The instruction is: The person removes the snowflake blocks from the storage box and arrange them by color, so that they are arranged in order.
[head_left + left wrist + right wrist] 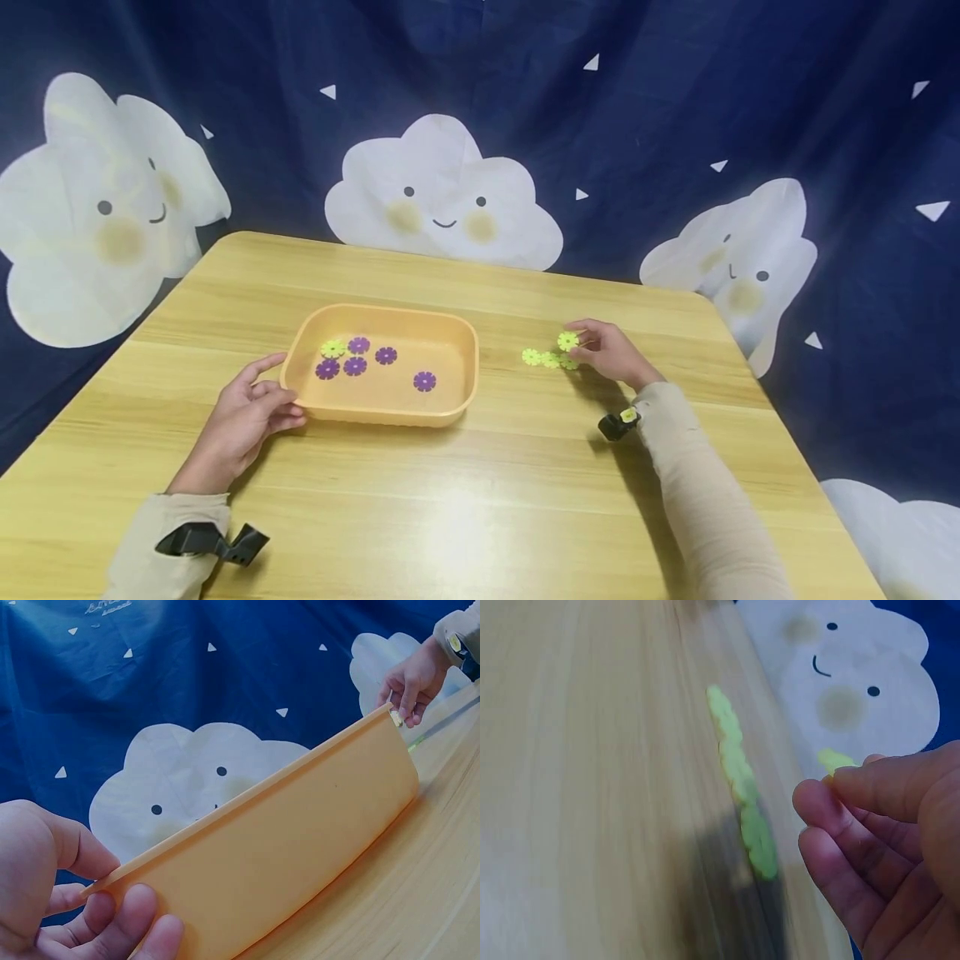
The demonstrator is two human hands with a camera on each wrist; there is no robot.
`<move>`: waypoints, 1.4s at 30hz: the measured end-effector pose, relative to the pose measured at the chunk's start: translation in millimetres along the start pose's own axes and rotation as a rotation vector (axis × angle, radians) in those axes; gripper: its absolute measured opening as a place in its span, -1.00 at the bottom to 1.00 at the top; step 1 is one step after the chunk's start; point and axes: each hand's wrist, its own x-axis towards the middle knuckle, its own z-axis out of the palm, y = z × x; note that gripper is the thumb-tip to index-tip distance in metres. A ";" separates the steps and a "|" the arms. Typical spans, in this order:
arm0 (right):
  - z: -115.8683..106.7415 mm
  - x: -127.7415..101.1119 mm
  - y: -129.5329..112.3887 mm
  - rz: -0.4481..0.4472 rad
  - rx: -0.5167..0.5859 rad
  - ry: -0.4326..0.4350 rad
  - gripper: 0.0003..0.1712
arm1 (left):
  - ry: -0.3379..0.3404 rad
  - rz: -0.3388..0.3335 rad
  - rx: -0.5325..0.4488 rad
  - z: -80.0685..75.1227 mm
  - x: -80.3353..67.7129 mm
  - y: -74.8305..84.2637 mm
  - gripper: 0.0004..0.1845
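My left hand (247, 425) grips the left end of an orange plastic tray (382, 398), and the left wrist view shows its fingers about the rim. Inside the tray lie one yellow-green notched snowflake disc (333, 349) and several purple snowflake discs (424, 382). To the right of the tray, my right hand (613, 357) pinches a yellow-green snowflake disc (567, 341) between thumb and fingers. It holds this disc above the table, beside a short row of yellow-green discs (735, 765) lying flat. In the head view the hand partly hides the row's right end.
The wooden table (480, 492) has rounded far corners. Behind it hangs a dark blue curtain (480, 58) printed with white clouds and small triangles. A black strap device (206, 540) is on the left wrist, and another (618, 425) is on the right.
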 end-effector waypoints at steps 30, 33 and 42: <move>-15.9 -16.9 22.9 0.057 -0.162 -0.094 -0.53 | 0.022 0.018 -0.028 -0.5 -4.3 -3.1 -0.43; -17.1 -17.1 22.6 0.031 -0.211 -0.111 -0.54 | 0.020 0.018 -0.031 -0.3 -4.2 -3.2 -0.43; -26.9 -15.9 25.8 -0.029 -0.361 -0.148 -0.58 | 0.019 0.001 0.027 2.5 -0.6 1.0 -0.30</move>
